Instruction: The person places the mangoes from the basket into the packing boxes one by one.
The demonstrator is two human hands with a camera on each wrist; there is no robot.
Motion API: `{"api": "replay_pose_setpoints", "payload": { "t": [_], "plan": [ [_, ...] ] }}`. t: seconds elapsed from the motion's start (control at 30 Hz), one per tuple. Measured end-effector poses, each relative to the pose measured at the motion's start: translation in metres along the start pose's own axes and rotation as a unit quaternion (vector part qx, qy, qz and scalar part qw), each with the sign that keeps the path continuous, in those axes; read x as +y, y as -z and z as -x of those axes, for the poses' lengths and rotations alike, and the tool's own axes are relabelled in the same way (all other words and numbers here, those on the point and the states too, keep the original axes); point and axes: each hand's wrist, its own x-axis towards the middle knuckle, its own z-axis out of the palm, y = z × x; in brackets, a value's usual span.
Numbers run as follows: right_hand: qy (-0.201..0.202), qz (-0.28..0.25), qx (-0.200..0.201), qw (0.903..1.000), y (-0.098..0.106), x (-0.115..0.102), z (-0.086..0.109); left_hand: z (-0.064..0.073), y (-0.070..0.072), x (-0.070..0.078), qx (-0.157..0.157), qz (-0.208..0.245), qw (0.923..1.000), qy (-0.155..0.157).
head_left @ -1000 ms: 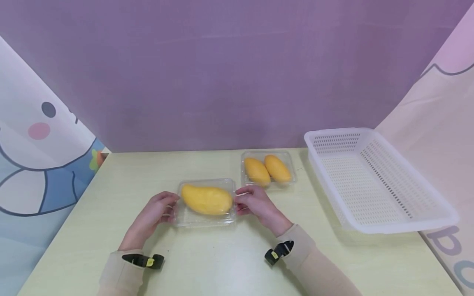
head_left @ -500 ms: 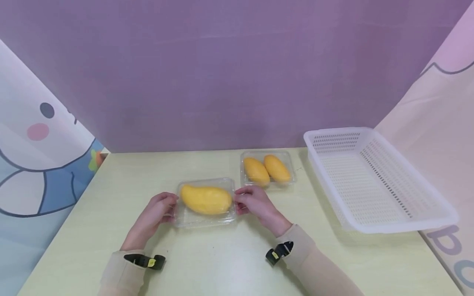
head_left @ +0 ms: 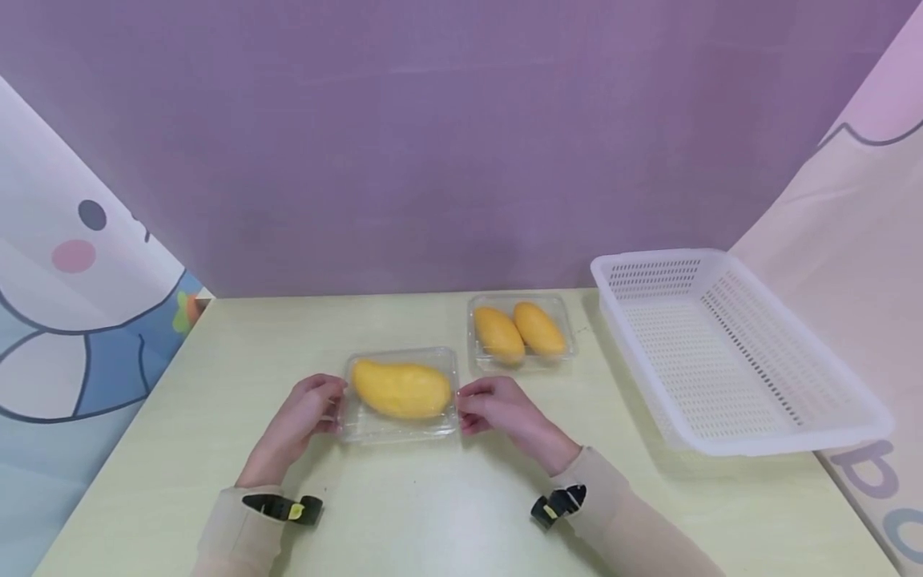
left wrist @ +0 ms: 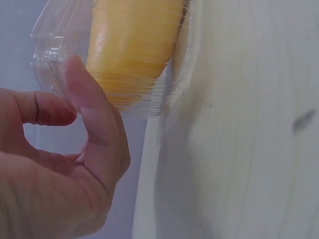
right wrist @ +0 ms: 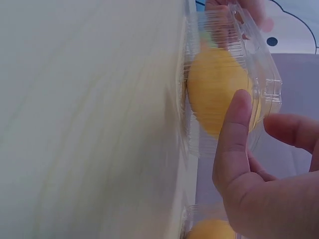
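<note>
A clear plastic clamshell box (head_left: 400,430) stands on the table with one yellow mango (head_left: 401,389) inside. At its left end my left hand (head_left: 306,409) pinches the box edge between thumb and fingers. In the left wrist view, the thumb lies on the ribbed side and the index fingertip is by the rim. My right hand (head_left: 508,413) pinches the opposite end; the right wrist view has its thumb against the box wall and its index finger at the rim corner. Behind stands a second clear box (head_left: 551,363) holding two mangoes (head_left: 539,328).
A white perforated plastic basket (head_left: 645,377) stands at the right side of the table (head_left: 425,513). A purple panel (head_left: 404,160) rises behind the table's back edge, with printed cloths on both sides.
My right hand has slid slightly toward the near side along the box's right end, and its forearm has shifted right. The left hand and both boxes look almost the same.
</note>
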Motion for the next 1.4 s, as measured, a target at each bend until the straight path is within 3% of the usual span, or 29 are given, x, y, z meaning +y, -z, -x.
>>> {"api": "replay_pose_setpoints", "payload": {
  "t": [0.27, 0.87, 1.4],
  "plan": [
    [-0.017, 0.019, -0.011, 0.9996, 0.001, 0.000, 0.010, -0.001, -0.001, 0.000, 0.002, -0.003, 1.0000, 0.001],
    [-0.071, -0.013, -0.064, 0.9954, -0.004, 0.009, 0.006, -0.004, -0.002, -0.001, 0.001, -0.010, 0.9999, -0.004],
    [-0.047, 0.011, -0.017, 0.9987, -0.008, 0.006, 0.001, -0.010, -0.005, 0.002, 0.016, -0.009, 0.9998, -0.013]
  ]
}}
